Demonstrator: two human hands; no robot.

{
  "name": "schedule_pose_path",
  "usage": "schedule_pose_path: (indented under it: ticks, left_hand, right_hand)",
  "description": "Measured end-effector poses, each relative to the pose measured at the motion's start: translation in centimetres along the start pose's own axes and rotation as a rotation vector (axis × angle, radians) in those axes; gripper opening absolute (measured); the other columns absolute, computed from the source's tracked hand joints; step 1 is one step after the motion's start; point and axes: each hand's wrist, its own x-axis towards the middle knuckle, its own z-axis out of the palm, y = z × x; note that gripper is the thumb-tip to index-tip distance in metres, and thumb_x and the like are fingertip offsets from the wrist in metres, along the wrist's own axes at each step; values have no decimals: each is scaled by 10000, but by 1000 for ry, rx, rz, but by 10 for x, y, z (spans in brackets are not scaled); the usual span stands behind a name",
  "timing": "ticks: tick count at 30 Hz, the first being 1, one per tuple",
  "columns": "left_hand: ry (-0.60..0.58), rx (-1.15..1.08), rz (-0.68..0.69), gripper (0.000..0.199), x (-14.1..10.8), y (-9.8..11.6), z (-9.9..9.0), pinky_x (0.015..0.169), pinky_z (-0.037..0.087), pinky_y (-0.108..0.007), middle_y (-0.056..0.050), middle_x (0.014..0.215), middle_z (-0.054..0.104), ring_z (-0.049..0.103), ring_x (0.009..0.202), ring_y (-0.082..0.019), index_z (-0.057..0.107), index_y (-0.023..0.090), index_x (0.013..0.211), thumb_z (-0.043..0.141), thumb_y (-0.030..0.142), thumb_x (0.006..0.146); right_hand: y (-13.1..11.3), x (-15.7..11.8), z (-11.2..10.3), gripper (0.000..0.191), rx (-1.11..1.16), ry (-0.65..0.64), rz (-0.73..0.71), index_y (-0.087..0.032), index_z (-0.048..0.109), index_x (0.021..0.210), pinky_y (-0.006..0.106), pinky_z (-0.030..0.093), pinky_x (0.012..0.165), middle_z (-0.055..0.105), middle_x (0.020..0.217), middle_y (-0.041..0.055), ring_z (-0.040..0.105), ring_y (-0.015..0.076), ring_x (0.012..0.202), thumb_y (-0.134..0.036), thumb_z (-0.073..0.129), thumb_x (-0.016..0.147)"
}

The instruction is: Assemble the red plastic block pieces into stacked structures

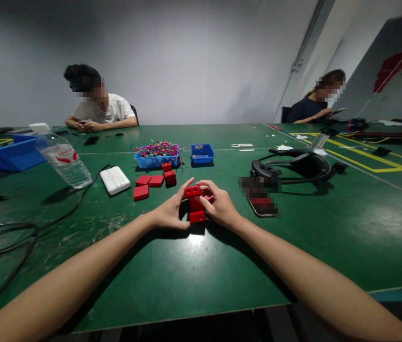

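Between my hands stands a small red plastic block piece, with a two-holed red end at its top and another holed red part at its bottom. My left hand grips it from the left, thumb at the lower part and fingers near the top. From the right, my right hand closes on it with thumb and fingers; another red bit shows under those fingers. Whether the red parts are joined, I cannot tell. Beyond my left hand lie several flat red blocks and a stacked pair of red blocks.
A blue tray of colourful wires and a small blue tray stand behind. At left are a white power bank, a tilted water bottle, a black cable and a blue bin. A headset and phone lie right. Two people sit opposite.
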Motion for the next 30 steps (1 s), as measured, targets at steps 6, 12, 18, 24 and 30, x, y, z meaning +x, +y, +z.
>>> schedule_pose_path:
  ticks: [6,12,18,24,30]
  left_hand:
    - [116,105,-11,1010,4,0,11,1121,378,-502,-205,1448,405,490,1314,-331,183,185,1458,794,326,667]
    - [199,197,-114,887,7,-3,9,1066,432,-498,-171,1312,480,544,1211,-324,274,157,1343,782,335,638]
    - [198,231,-144,838,9,-3,7,1055,442,-491,-150,1261,508,544,1200,-319,312,156,1309,777,351,639]
    - [176,221,-149,842,8,2,8,1041,446,-485,-143,1222,535,571,1145,-305,320,148,1318,774,364,644]
    - [182,223,-155,881,8,2,7,1071,418,-501,-149,1255,530,554,1187,-319,324,149,1345,785,364,625]
  right_hand:
    - [4,2,-4,341,-83,-56,-11,-202,520,1226,325,517,822,703,1104,89,682,184,899,-183,502,886]
    - [13,1,-5,411,-505,-162,19,-153,523,1322,430,368,1044,592,1337,162,537,253,1241,-175,484,914]
    - [16,1,-12,461,-767,-204,182,-150,488,1370,507,291,1071,457,1458,210,395,314,1371,-295,510,932]
    - [16,8,-27,529,-811,-158,266,-97,395,1426,430,418,934,592,1264,220,560,315,1159,-240,511,930]
    - [26,11,-26,707,-557,-16,210,-104,415,1384,383,450,930,644,1127,163,606,249,1034,-225,730,763]
